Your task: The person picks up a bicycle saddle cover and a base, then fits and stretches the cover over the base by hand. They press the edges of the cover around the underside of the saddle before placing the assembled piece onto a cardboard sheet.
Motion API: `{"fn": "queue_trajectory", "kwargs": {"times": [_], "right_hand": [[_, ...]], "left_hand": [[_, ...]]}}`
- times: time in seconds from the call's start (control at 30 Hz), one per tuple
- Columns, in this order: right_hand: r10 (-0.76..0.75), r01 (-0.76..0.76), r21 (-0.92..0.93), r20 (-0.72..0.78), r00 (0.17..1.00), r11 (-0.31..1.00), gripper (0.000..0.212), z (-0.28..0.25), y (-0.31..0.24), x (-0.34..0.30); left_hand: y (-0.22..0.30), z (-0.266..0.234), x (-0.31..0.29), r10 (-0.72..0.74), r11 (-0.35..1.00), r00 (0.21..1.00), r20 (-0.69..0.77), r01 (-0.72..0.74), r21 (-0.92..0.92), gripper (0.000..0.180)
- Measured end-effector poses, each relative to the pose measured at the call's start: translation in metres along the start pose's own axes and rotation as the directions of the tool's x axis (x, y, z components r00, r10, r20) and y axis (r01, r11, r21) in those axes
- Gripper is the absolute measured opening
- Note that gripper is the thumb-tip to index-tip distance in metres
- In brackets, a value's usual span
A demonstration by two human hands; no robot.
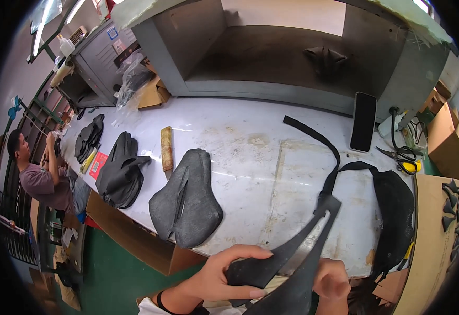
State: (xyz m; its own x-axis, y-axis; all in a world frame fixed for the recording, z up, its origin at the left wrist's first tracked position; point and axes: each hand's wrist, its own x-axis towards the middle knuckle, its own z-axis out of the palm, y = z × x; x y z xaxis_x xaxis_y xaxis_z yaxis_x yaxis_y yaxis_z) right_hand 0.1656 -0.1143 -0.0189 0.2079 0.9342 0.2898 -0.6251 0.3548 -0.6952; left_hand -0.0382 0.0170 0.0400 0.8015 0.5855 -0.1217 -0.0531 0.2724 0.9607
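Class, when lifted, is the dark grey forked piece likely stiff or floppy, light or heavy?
The forked piece is probably springy, not limp: its narrow end juts past the left hand unfolded. Being thin, it seems light. Its prongs might flex apart, given the gap between them.

Forward-left of your left grip [211, 277], the red card [98, 164] and the cabinet's [95, 59] blue sign [112, 33] are too small to read.

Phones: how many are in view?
1: the black-screened phone at the right of the table, by the grey cabinet. No other shows; one could be hidden.
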Motion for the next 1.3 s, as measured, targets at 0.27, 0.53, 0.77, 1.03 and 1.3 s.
{"fn": "queue_trajectory", "kwargs": {"times": [0.27, 0.53, 0.77, 1.03, 1.3], "right_hand": [[-0.071, 0.031, -0.194, -0.208, 0.976, 0.981, 0.044, 0.023, 0.002, 0.011], [0.147, -0.059, -0.230, 0.388, 0.910, 0.971, 0.043, -0.012, -0.011, 0.006], [0.365, -0.342, -0.276, 0.032, 0.931, 0.898, 0.039, 0.003, -0.014, -0.027], [0.148, -0.033, -0.520, 0.181, 0.972, 0.854, 0.042, 0.022, -0.016, 0.019], [0.209, -0.100, -0.644, 0.094, 0.973, 0.758, 0.024, 0.027, -0.026, 0.002]], "left_hand": [[-0.002, -0.015, -0.018, 0.116, 0.992, 0.993, -0.006, -0.116, 0.050, 0.056], [0.003, -0.009, -0.019, 0.208, 0.937, 0.978, -0.023, -0.193, 0.290, 0.054], [0.008, -0.017, -0.008, 0.396, 0.677, 0.886, 0.241, -0.459, 0.576, 0.048], [0.000, -0.015, -0.004, 0.456, 0.754, 0.804, 0.382, -0.577, 0.313, 0.043], [-0.013, -0.014, -0.023, 0.409, 0.668, 0.900, 0.149, -0.407, 0.624, 0.073]]}}
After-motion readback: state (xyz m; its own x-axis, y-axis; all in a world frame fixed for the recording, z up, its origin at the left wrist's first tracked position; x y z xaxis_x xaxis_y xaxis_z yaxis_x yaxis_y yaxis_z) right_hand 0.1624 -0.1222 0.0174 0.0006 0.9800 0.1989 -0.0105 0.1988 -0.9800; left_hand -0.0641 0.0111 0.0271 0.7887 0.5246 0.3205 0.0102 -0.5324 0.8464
